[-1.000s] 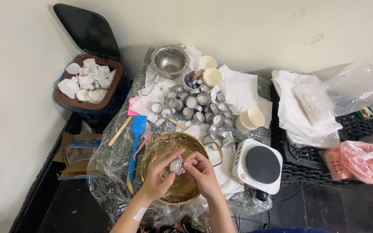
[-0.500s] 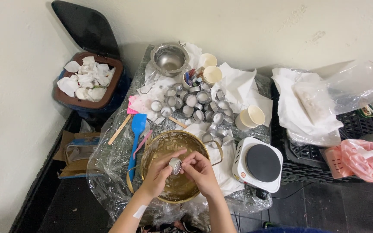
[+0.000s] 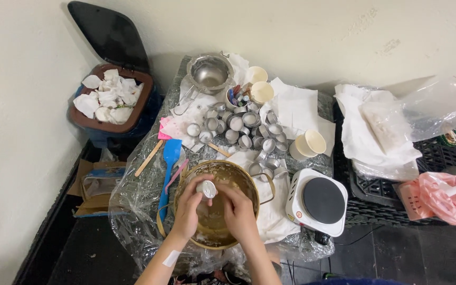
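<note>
Raised higher, both hands (image 3: 215,208) pinch round metal cup (image 3: 207,188).

A bowl (image 3: 215,203) sits at the near edge of the bench (image 3: 143,200), and both hands, the left hand (image 3: 188,208) and the right hand (image 3: 238,211), are over it with a small tin cup (image 3: 206,188) between them. Just left of the bowl lie a spatula (image 3: 169,163) and a wooden stick (image 3: 148,158). A hot plate (image 3: 319,203) stands just right of the bowl. Beyond the bowl is a cluster of tin cups (image 3: 244,132), with a paper cup (image 3: 308,144) to its right and a strainer (image 3: 208,74) at the far edge. A bin (image 3: 113,100) stands far left, on the floor beside the bench.
</note>
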